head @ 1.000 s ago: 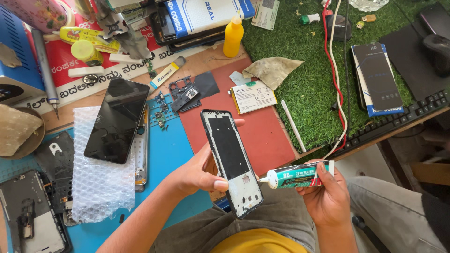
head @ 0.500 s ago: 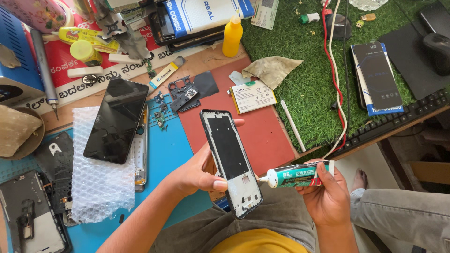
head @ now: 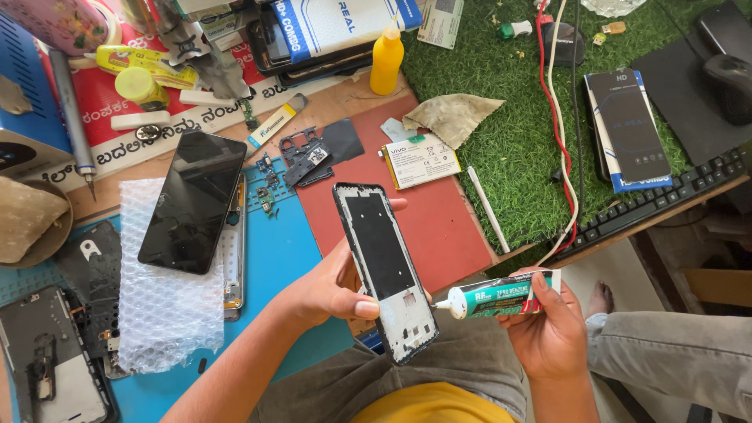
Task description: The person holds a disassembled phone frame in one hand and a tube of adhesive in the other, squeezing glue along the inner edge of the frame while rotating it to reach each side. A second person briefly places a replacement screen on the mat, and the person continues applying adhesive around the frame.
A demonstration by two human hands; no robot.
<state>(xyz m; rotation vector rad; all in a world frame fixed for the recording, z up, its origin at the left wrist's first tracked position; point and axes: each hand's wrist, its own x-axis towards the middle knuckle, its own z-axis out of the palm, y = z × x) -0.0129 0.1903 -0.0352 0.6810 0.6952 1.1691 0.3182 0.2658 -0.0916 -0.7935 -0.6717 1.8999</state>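
A: Position of the black rectangular phone frame with a bare metal lower end [head: 385, 270]?

B: Held above the lap, off the counter, in the left hand [head: 333, 288]; its fingers pinch the frame's left edge. Long axis runs up-left to down-right.

A: The small teal-and-white glue tube [head: 495, 296]?

B: Right hand [head: 548, 333], fingers wrapped around it; the white nozzle points left, just beside the frame's lower right edge.

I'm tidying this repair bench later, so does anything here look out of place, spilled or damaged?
Nothing is spilled. The left hand holds a bare phone frame, and the right hand holds a glue tube, nozzle at its edge. Small loose phone parts lie scattered on the mats, and a crumpled cloth sits on the green turf.
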